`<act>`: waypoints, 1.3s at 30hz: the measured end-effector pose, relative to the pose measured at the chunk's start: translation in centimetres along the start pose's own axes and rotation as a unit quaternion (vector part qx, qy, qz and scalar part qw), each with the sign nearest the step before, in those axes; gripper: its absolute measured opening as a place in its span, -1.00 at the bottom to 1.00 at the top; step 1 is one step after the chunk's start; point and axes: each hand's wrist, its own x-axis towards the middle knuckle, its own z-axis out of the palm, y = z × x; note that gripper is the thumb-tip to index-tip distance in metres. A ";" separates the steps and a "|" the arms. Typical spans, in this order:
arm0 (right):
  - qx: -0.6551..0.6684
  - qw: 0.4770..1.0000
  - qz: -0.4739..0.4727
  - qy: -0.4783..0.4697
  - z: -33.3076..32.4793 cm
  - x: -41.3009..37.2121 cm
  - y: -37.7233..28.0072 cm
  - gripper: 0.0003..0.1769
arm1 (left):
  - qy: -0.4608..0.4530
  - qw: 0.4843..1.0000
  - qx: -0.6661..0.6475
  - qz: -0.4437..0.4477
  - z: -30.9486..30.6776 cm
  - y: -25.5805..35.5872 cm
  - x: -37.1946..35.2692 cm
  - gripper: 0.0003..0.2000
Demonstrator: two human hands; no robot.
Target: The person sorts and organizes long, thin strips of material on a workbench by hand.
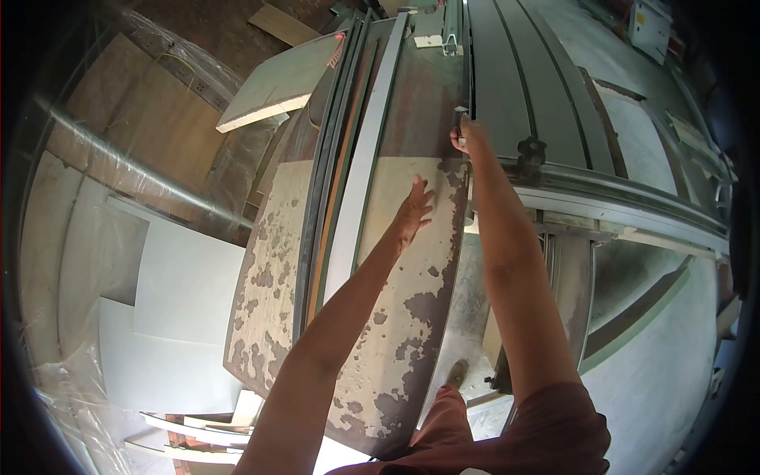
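Note:
My left hand (pixel 413 210) is open, its fingers spread over the worn wooden board (pixel 404 317) with peeling patches. Whether it touches the surface I cannot tell. My right hand (pixel 469 138) is closed at the edge between the dark machine table (pixel 423 103) and the grey grooved table (pixel 546 79). What its curled fingers hold is too small to make out. Left of my left hand runs a long pale strip (pixel 364 158) beside dark metal rails (pixel 328 182). A black knob (pixel 531 150) sits to the right of my right hand.
A thick pale board (pixel 277 79) lies at the upper left. White panels (pixel 190 277) and a silver pipe (pixel 142 162) are at the left. A metal rail (pixel 617 202) crosses the right side. My foot (pixel 457 374) is on the dusty floor below.

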 end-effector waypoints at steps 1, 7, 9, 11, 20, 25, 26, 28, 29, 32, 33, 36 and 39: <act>0.001 1.000 -0.006 -0.005 0.0 -0.6 -1.3 -0.72 | -0.007 1.000 -0.002 -0.003 -0.4 -0.1 -0.6 0.05; -0.037 0.993 -0.073 -0.088 1.3 -5.6 -8.6 -0.66 | -0.002 1.000 -0.030 0.001 -2.9 -0.2 -3.8 -0.01; -0.004 0.985 -0.095 -0.146 0.1 -8.2 -9.4 -0.72 | 0.001 0.999 -0.041 0.008 -3.1 0.2 -4.5 -0.03; 0.013 0.985 -0.090 -0.145 -1.3 -11.8 -8.3 -0.64 | 0.008 0.998 -0.057 0.008 -3.0 0.7 -5.0 -0.02; -0.014 0.990 -0.029 -0.134 -8.1 -45.3 15.6 -0.65 | -0.049 0.980 -0.194 -0.016 4.1 2.5 -8.1 -0.05; -0.038 0.979 0.028 -0.200 -11.2 -55.8 22.7 -0.75 | -0.110 0.939 -0.280 -0.166 3.6 -3.6 -15.6 -0.57; -0.042 0.979 0.022 -0.196 -11.3 -57.3 23.6 -0.75 | -0.118 0.938 -0.281 -0.163 3.8 -4.2 -17.4 -0.57; 0.010 0.972 0.049 -0.232 -11.2 -60.8 25.2 -0.76 | -0.091 0.949 -0.247 -0.173 3.4 -5.6 -21.0 -0.61; -0.031 0.969 0.061 -0.238 -10.5 -62.7 24.2 -0.78 | -0.081 0.954 -0.230 -0.172 3.0 -6.0 -22.6 -0.64; 0.008 0.967 0.042 -0.252 -9.7 -65.6 28.1 -0.79 | -0.098 0.952 -0.249 -0.150 1.6 -6.6 -27.0 -0.66; 0.019 0.967 0.054 -0.248 -9.5 -66.8 28.7 -0.80 | -0.098 0.952 -0.250 -0.147 1.3 -6.6 -28.4 -0.66; -0.002 0.970 0.062 -0.236 -9.5 -70.5 29.6 -0.79 | -0.085 0.954 -0.258 -0.129 1.2 -6.4 -32.7 -0.69; -0.012 0.972 0.057 -0.229 -10.5 -74.6 31.4 -0.78 | -0.074 0.956 -0.262 -0.105 2.0 -6.8 -37.5 -0.72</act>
